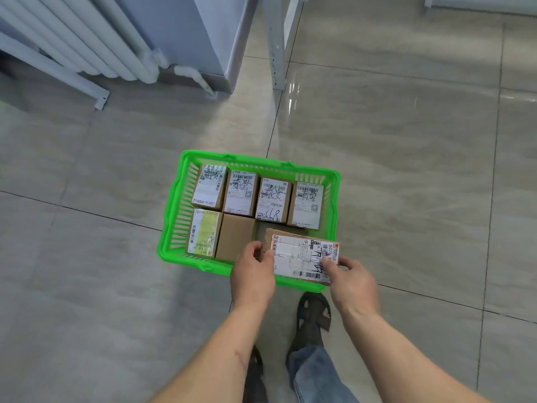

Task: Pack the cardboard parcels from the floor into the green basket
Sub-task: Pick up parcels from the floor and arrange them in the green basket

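Head view: brown cardboard parcel [302,257], white scribbled label.

Glossy grey-beige floor tiles [392,158] with dark grout lines fill most of the frame. In the upper left corner stands a white column radiator [87,45], a white pipe [193,75] running from its base toward the floor. Right of it rises a pale blue-grey cabinet or wall corner [203,30]; which one is unclear. At the upper centre stands a perforated grey metal shelving post [276,53]. At the bottom centre, a dark sandal [313,311] and a blue jeans leg [316,370].
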